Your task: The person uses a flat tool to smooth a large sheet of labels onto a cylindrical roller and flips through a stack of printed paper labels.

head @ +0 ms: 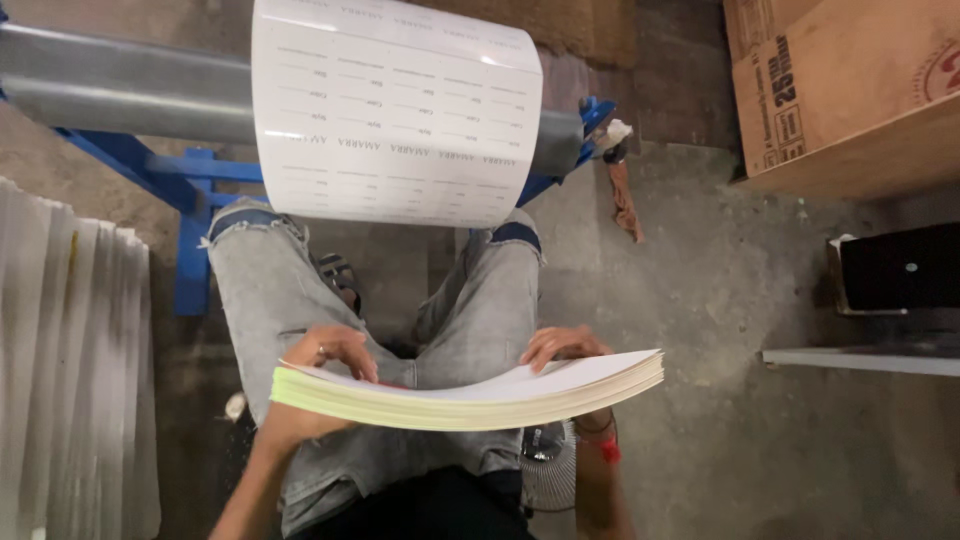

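A thick stack of white sheets with pale yellow edges [470,395] rests across my lap, sagging in the middle. My left hand [335,352] grips its left end, fingers curled over the top sheet. My right hand [565,345] holds the right end, fingers on top, wrist under the stack with a red band. I sit in grey jeans. Ahead, a printed white sheet [395,110] drapes over a grey metal roller [120,85] on a blue frame [190,200].
Stacked white sheets [75,350] stand at the left. A large cardboard box [850,80] sits at the upper right, with a dark box [900,270] and a white board edge [860,358] below it. A rag [625,200] hangs by the roller's end. The floor is bare concrete.
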